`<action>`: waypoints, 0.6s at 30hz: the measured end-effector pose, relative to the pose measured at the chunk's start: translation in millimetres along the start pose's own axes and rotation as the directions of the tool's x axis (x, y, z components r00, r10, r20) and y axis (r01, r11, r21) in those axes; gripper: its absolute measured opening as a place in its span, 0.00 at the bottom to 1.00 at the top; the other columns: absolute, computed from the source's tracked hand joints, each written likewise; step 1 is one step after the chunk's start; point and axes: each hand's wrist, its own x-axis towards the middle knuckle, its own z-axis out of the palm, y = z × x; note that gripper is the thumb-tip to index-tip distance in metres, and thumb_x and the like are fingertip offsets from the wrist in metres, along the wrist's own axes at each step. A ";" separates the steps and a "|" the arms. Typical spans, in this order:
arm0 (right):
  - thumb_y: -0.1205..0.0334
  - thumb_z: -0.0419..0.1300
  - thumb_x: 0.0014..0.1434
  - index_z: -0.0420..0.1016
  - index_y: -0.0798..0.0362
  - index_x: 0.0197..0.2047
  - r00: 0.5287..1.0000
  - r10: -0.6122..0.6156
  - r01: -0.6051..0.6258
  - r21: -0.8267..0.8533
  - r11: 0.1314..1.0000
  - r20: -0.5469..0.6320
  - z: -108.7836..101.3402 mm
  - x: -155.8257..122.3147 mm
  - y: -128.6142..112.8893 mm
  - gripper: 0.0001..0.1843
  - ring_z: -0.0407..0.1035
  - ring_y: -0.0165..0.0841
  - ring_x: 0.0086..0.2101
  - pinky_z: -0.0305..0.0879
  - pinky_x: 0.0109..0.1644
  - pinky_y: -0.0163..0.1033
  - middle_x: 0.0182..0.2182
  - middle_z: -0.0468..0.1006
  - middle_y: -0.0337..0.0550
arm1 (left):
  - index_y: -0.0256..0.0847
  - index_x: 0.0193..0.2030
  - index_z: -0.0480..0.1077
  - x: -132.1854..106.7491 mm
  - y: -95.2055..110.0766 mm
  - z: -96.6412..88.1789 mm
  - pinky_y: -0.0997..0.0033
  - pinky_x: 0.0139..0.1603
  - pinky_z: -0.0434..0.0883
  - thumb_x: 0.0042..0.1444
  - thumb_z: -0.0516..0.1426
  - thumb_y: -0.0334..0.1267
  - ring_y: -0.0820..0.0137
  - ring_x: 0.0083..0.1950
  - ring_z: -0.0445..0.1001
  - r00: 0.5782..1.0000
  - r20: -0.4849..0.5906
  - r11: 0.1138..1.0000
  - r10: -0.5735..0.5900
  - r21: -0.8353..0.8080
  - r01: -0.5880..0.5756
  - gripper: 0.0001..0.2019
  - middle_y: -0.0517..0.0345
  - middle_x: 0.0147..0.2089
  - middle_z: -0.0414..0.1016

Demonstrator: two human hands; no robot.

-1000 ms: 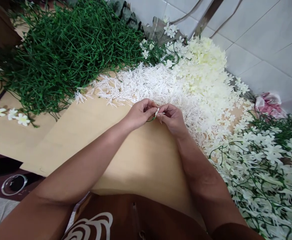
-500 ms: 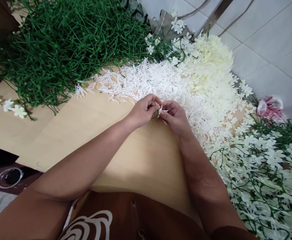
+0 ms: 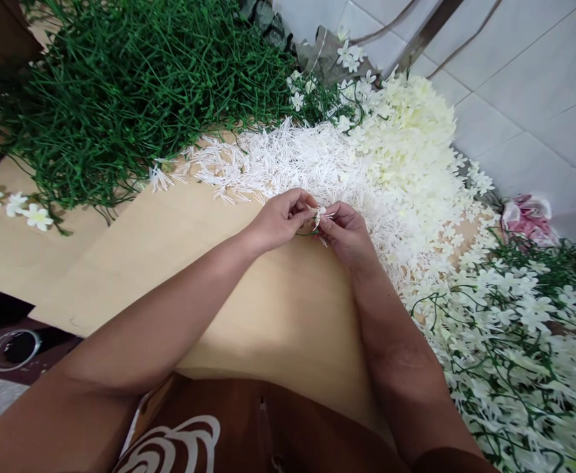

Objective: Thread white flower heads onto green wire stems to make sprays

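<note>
Far left of the grip, stems (image 3: 120, 98) lie heaped on the desk (image 3: 169, 256). The left hand (image 3: 280, 220) and right hand (image 3: 349, 233) meet, each grip pinched shut on one flower (image 3: 318, 215) between the fingertips. Stamens (image 3: 297, 161) lie just beyond the grip, and petals (image 3: 410, 131) lie farther right.

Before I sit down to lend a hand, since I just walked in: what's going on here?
A person's left hand and right hand meet above a tan board, their fingers pinching a small white flower on a thin green stem. Just beyond lies a heap of white plastic bits, with a pile of green stems to the left, cream petals behind, and flowered sprigs on the right.
</note>
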 end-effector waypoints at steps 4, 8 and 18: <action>0.49 0.73 0.47 0.72 0.50 0.29 0.997 0.009 -0.005 -0.048 0.999 0.082 0.6 -0.5 -6.7 0.18 0.69 0.24 0.21 0.65 0.26 0.32 0.21 0.75 0.31 | 0.39 0.38 0.67 -0.2 1.1 0.0 0.77 0.33 0.63 0.54 0.54 0.25 0.79 0.29 0.65 1.000 0.017 1.000 0.002 -0.008 -0.002 0.08 0.66 0.27 0.65; 0.46 0.72 0.46 0.71 0.51 0.29 0.987 0.071 -0.047 -0.158 0.986 0.145 1.8 -1.0 -13.3 0.20 0.67 0.25 0.20 0.65 0.25 0.33 0.20 0.72 0.31 | 0.39 0.38 0.67 -2.4 5.0 -1.5 0.76 0.33 0.61 0.57 0.53 0.28 0.78 0.29 0.63 0.998 0.060 0.993 0.004 0.118 -0.011 0.05 0.66 0.27 0.66; 0.44 0.74 0.42 0.67 0.50 0.27 0.998 0.053 -0.051 -0.090 0.995 0.024 -0.3 0.6 -6.3 0.24 0.67 0.26 0.20 0.66 0.25 0.34 0.20 0.75 0.33 | 0.39 0.26 0.67 -1.7 11.1 -11.8 0.71 0.35 0.59 0.61 0.51 0.37 0.71 0.33 0.66 0.981 0.184 0.837 0.063 0.526 -0.153 0.13 0.60 0.28 0.69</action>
